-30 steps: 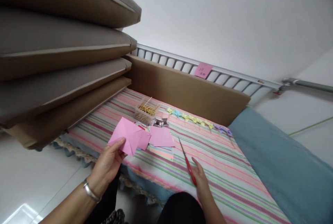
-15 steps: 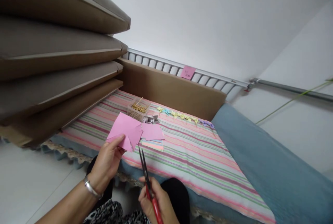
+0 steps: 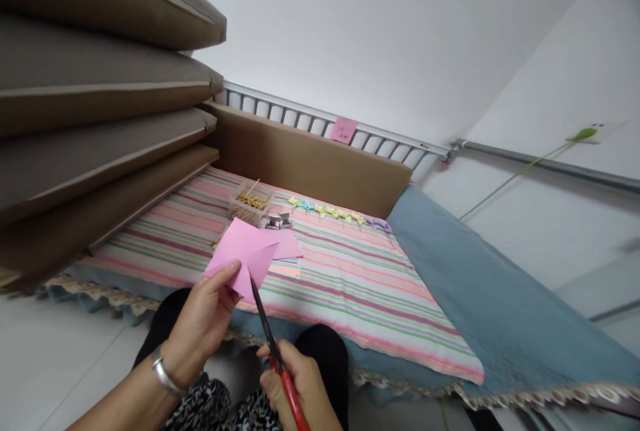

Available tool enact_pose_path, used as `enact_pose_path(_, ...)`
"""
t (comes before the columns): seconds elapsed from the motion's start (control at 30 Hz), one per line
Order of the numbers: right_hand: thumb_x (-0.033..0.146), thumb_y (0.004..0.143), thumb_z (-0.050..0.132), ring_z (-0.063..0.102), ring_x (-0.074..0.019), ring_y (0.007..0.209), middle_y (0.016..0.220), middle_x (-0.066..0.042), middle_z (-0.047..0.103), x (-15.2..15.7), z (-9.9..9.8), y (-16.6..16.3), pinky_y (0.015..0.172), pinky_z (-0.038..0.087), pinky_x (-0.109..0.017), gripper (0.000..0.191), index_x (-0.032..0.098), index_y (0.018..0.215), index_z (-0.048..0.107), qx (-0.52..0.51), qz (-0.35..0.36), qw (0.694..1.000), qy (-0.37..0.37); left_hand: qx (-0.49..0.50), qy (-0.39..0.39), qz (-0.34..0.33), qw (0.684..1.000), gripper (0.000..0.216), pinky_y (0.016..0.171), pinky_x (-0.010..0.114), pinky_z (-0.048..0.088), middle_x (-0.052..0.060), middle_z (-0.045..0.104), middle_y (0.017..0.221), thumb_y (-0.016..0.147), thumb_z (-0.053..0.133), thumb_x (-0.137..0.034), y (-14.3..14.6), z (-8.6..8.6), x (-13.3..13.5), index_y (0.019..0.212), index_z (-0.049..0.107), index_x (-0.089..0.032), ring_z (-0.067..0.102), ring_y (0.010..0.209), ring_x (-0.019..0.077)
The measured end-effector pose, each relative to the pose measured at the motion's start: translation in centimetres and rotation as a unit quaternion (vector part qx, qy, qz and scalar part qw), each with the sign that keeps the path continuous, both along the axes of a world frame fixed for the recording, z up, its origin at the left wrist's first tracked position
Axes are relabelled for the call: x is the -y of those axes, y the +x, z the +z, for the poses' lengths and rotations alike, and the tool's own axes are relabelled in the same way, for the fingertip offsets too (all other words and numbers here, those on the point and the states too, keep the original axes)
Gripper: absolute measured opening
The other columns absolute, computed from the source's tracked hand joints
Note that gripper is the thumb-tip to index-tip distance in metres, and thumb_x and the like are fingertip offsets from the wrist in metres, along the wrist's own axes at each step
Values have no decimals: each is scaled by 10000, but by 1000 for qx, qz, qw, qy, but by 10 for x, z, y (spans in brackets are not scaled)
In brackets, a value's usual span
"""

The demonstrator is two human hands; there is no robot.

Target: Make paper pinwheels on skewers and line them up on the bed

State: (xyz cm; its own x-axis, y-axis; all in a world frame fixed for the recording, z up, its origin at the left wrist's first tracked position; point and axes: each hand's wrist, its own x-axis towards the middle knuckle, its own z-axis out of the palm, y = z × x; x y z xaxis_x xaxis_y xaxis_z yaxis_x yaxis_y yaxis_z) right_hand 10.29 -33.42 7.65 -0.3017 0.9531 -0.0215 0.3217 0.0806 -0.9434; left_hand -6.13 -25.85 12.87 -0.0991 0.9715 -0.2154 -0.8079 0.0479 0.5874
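Observation:
Between thumb and fingers, my left hand (image 3: 213, 307) pinches a pink square of paper (image 3: 243, 251) that has slits cut in from its edges. My right hand (image 3: 297, 381) is wrapped round the red handles of a pair of scissors (image 3: 267, 327). The dark blades reach up to the paper's lower right edge, at a slit, and look nearly closed. Behind the held sheet lie another pink paper (image 3: 287, 243) and a small stack of coloured sheets (image 3: 286, 267), partly covered.
A clear box of thin wooden sticks (image 3: 251, 203) stands behind the papers, beside small metallic pieces (image 3: 277, 221). Yellow, blue and purple paper pinwheels (image 3: 340, 214) form a row on the striped cloth (image 3: 360, 284). Brown cushions (image 3: 110, 111) are stacked at left.
The scissor blades have moved from open and apart below the paper to its slit edge and closed up. The view has shifted slightly to the right.

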Motion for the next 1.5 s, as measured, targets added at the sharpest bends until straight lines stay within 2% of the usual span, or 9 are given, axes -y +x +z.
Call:
enact_pose_path(0.4,553,820,522,289,-92,509,573,53,341,-5,21,-5,464,256,-214,456,155,1022,615,8,3,1000,14,-2,19,2,1000,74,595,192,536,1,706,693,701,703,-76,3,6,6,757,702,-125,591,581,89)
enact_pose_path(0.6,488,810,555,299,-97,520,576,50,352,-6,19,-5,474,258,-218,397,162,1023,633,26,-5,999,42,6,22,-11,1000,47,589,196,529,5,704,677,697,715,-95,4,7,7,733,699,-122,592,572,94)
enact_pose_path(0.9,434,811,556,314,-93,493,561,56,359,-4,13,-8,452,273,-208,348,161,1015,623,19,-17,1000,15,6,18,-15,1000,65,602,204,525,18,715,685,689,704,-87,5,10,11,747,701,-116,613,595,110)
enact_pose_path(1.1,253,748,594,362,-82,483,549,63,406,-4,9,-7,468,309,-193,210,169,932,650,88,-29,995,35,-23,38,13,999,64,563,188,482,-19,690,634,654,748,-149,-1,1,3,683,692,-140,588,565,100)
enact_pose_path(1.2,153,705,564,444,-89,479,564,56,493,0,-3,2,471,344,-181,315,184,1013,622,100,7,995,17,-70,70,42,994,75,579,184,460,-27,678,609,645,754,-166,-17,-1,-8,633,684,-144,583,562,96)
enact_pose_path(1.3,152,700,579,576,-133,631,781,-16,645,0,-15,16,578,435,-206,382,201,1079,588,60,12,998,4,-141,59,-25,988,123,626,212,462,21,722,708,642,751,-176,-35,2,-11,754,722,-134,625,638,135)
enact_pose_path(1.37,226,730,609,595,-158,686,841,-50,659,-6,-13,23,658,466,-252,327,191,1054,583,17,-56,998,12,-180,44,-106,977,256,659,244,470,84,746,834,638,750,-191,-40,4,-8,882,728,-114,656,723,187)
enact_pose_path(1.43,343,772,614,603,-177,701,809,-60,654,-14,-1,26,699,477,-290,341,172,1063,562,-49,-134,990,14,-209,34,-175,962,322,675,268,473,128,744,892,632,752,-197,-39,4,-3,937,722,-95,666,766,228)
enact_pose_path(1.5,415,794,608,612,-189,765,846,-60,643,-24,16,24,720,476,-299,428,166,1132,522,-131,-155,979,21,-230,33,-217,948,306,663,269,472,136,746,866,633,751,-199,-32,4,2,919,728,-92,666,746,234)
